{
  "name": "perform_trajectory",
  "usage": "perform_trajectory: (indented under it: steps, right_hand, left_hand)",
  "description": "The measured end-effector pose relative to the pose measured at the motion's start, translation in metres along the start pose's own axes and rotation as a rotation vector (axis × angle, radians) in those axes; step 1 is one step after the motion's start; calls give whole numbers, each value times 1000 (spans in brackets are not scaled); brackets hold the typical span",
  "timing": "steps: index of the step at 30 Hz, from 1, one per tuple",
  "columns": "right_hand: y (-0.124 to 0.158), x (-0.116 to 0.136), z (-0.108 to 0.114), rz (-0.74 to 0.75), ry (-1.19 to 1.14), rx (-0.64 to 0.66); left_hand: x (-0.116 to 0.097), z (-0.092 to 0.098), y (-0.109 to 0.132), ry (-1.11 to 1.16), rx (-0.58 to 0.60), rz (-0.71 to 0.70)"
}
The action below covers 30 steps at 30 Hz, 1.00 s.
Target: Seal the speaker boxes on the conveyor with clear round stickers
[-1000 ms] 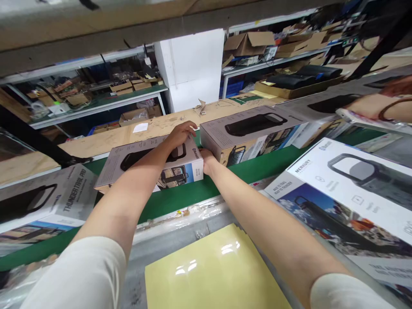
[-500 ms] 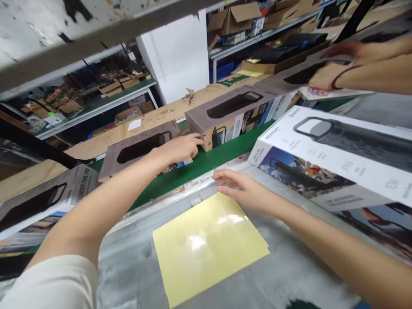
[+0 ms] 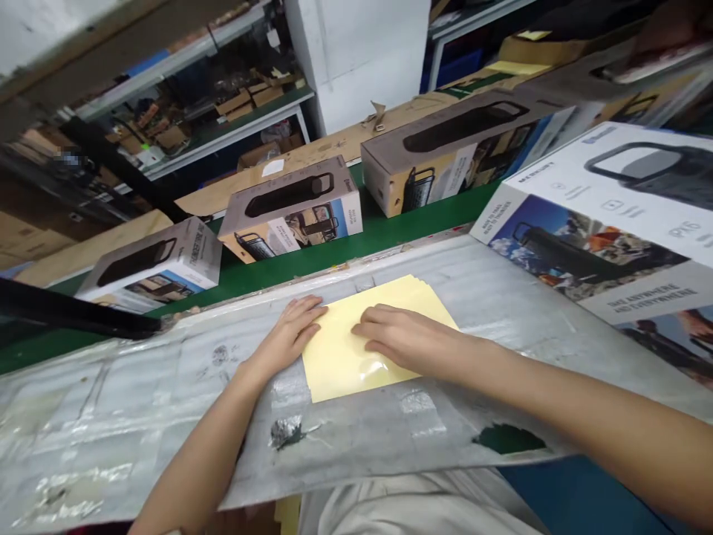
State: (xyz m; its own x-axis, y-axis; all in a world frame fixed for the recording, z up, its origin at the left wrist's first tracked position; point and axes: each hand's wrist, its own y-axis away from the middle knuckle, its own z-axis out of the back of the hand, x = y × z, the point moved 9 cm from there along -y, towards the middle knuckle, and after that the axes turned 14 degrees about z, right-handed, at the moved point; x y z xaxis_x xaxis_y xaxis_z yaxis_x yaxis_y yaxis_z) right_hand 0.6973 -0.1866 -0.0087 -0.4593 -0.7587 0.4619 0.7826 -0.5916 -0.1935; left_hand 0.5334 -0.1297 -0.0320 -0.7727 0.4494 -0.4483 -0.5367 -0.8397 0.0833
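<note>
A thin stack of glossy yellow sheets lies on the worktable in front of me. My left hand rests at the stack's left edge, fingers stretched out and lying flat, holding nothing. Over the middle of the top sheet, my right hand has its fingers bent together, their tips at the surface. Whatever they pinch, if anything, is too small or clear to make out. To the right stands a large white speaker box with a picture of a black handled speaker.
Beyond the table, a green conveyor belt carries brown-grey speaker boxes in a row. A black post stands at the left. The grey table covering has tape and torn patches. Shelves with cartons are behind.
My left hand has left the boxes on the belt and come down to the yellow stack. My right hand has moved onto the top sheet. The view has shifted; belt boxes stand farther apart.
</note>
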Motion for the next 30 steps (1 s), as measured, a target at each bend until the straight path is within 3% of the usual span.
perform_trajectory:
  steps: [4,7,15,20,25,30]
  right_hand:
    - [-52,-11,-10,22,-69,-2]
    - [-73,-25,-22,9,-114,0]
    - [-67,-30,-34,43,-116,-27]
    - [-73,-20,-32,17,20,66]
    - [-89,-2,-35,132,-22,-5]
    - [-91,-5,-48,128,-45,32]
  left_hand:
    - [7,0,9,143,-66,2]
    - [9,-1,11,175,-35,-17]
    - [17,-4,15,163,84,46]
    - [19,-4,15,135,88,91]
    - [18,-7,14,153,70,111]
    - [15,-8,14,157,64,119]
